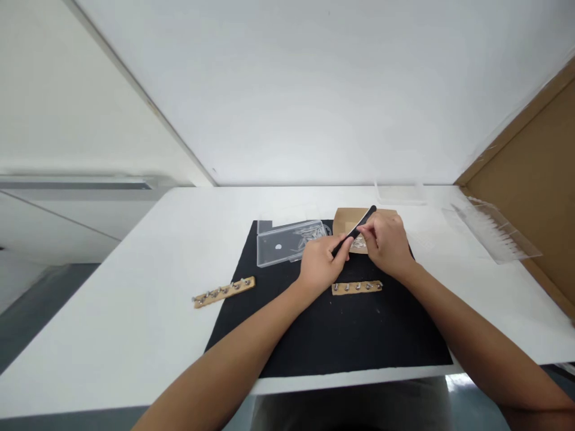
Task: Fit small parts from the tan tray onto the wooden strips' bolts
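Note:
My left hand [321,260] is closed around the lower end of a slim black nail file [356,231] with a pale edge, which slants up to the right. My right hand [389,242] is in a pinch against the file's upper part; anything between those fingertips is too small to make out. Beneath the hands, a brown paper tray [345,219] holds small pale pieces. To the left lies a clear plastic box [269,254] with several clear nail tips [309,233]. A tan strip with metal pegs [357,288] rests on the black mat [341,341] below my hands.
Another tan strip with metal pegs [224,291] lies across the mat's left edge. At right, a clear sheet [503,236] carries a row of nail tips, close to a brown board [534,179]. A clear tray [399,193] stands by the back wall on the white table [135,311].

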`<state>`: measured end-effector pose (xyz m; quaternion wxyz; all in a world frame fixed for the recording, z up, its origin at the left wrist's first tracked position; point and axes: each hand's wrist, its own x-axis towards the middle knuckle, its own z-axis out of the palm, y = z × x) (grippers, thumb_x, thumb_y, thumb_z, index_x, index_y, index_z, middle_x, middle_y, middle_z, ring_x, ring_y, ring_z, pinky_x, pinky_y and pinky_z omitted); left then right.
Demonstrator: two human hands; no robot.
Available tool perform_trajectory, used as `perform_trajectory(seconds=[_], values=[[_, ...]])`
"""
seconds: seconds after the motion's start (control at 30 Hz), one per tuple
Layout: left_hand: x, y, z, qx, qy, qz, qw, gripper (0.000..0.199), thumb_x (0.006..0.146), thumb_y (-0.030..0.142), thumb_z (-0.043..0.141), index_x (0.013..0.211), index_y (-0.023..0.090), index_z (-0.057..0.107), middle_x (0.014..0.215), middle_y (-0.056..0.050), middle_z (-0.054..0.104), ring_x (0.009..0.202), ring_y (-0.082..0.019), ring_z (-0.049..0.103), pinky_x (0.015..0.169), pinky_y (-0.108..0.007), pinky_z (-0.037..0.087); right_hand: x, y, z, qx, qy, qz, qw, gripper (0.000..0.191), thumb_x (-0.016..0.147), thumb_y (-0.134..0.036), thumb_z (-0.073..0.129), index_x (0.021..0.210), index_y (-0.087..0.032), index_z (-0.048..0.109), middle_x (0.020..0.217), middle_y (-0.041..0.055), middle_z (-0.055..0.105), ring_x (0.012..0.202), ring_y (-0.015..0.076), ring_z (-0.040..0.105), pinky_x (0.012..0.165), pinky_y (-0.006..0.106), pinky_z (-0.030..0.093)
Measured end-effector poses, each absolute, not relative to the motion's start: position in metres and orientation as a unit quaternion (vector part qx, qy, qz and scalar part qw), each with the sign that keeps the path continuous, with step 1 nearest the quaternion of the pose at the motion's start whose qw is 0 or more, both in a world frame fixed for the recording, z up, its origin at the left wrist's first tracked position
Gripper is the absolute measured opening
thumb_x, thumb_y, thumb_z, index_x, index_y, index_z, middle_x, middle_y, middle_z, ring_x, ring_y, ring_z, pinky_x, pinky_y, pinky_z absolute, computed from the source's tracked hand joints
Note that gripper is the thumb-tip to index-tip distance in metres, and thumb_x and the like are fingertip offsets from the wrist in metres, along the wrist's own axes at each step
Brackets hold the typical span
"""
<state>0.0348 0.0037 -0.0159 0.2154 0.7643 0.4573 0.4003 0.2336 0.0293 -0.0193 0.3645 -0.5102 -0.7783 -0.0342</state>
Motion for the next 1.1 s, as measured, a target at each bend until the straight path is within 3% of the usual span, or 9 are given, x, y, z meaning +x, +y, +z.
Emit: perform_trajectory(seconds=[0.13, 0.3, 0.4, 0.57, 0.73, 0.9, 1.1], values=[[0.035, 0.004, -0.018, 0.761, 0.459, 0.406, 0.212, 0.048, 0.108, 0.041, 0.054, 0.068, 0.021, 0.069, 0.063, 0.001, 0.071, 0.059, -0.015, 0.065, 0.066, -0.027, 0.048, 0.233, 0.029, -0.019, -0.533, -0.75, -0.065, 0.387, 0.03, 0.111, -0.04, 0.045, 0.087, -0.023, 0.054, 0.081, 0.0043, 0.07, 0.072, 0.0224, 0.06, 0.083, 0.042, 0.036], [0.035, 0.004, -0.02, 0.764, 0.452, 0.404, 0.221, 0.048, 0.108, 0.04, 0.053, 0.067, 0.02, 0.067, 0.063, 0.002, 0.071, 0.06, -0.015, 0.066, 0.066, -0.027, 0.047, 0.234, 0.03, -0.02, -0.512, -0.786, -0.03, 0.345, 0.032, 0.111, -0.043, 0.047, 0.086, -0.023, 0.054, 0.08, 0.0038, 0.069, 0.072, 0.0226, 0.06, 0.081, 0.041, 0.035], [0.035, 0.003, -0.019, 0.763, 0.456, 0.405, 0.214, 0.048, 0.108, 0.04, 0.054, 0.067, 0.02, 0.068, 0.063, 0.002, 0.071, 0.059, -0.014, 0.065, 0.065, -0.027, 0.046, 0.236, 0.03, -0.02, -0.542, -0.746, -0.061, 0.383, 0.028, 0.11, -0.038, 0.047, 0.088, -0.023, 0.055, 0.078, 0.0033, 0.068, 0.072, 0.0224, 0.06, 0.085, 0.042, 0.035], [0.034, 0.003, -0.021, 0.767, 0.451, 0.401, 0.218, 0.047, 0.108, 0.04, 0.053, 0.068, 0.02, 0.069, 0.063, 0.001, 0.072, 0.059, -0.015, 0.066, 0.065, -0.027, 0.046, 0.235, 0.028, -0.021, -0.512, -0.789, -0.041, 0.336, 0.031, 0.11, -0.041, 0.049, 0.085, -0.023, 0.055, 0.08, 0.0033, 0.069, 0.071, 0.0224, 0.06, 0.081, 0.04, 0.034], [0.033, 0.005, -0.024, 0.77, 0.456, 0.396, 0.204, 0.045, 0.108, 0.037, 0.055, 0.07, 0.02, 0.07, 0.063, 0.002, 0.071, 0.06, -0.014, 0.066, 0.064, -0.027, 0.045, 0.237, 0.031, -0.021, -0.528, -0.76, -0.074, 0.372, 0.032, 0.111, -0.039, 0.048, 0.086, -0.022, 0.056, 0.082, 0.0035, 0.07, 0.076, 0.0223, 0.062, 0.085, 0.041, 0.035], [0.031, 0.008, -0.029, 0.771, 0.465, 0.399, 0.177, 0.03, 0.108, 0.035, 0.057, 0.093, 0.02, 0.077, 0.075, 0.0, 0.077, 0.072, -0.017, 0.071, 0.071, -0.027, 0.048, 0.244, 0.026, -0.017, -0.501, -0.76, -0.021, 0.415, 0.035, 0.111, -0.047, 0.052, 0.087, -0.022, 0.06, 0.084, 0.0017, 0.071, 0.076, 0.0206, 0.065, 0.086, 0.041, 0.038], [0.032, 0.005, -0.025, 0.793, 0.535, 0.282, 0.076, 0.029, 0.109, 0.041, 0.056, 0.099, 0.018, 0.071, 0.088, -0.006, 0.074, 0.082, -0.022, 0.07, 0.068, -0.028, 0.046, 0.258, 0.016, -0.008, -0.514, -0.7, 0.046, 0.494, 0.032, 0.106, -0.049, 0.059, 0.087, -0.024, 0.064, 0.086, 0.0024, 0.072, 0.081, 0.0222, 0.067, 0.082, 0.04, 0.047]])
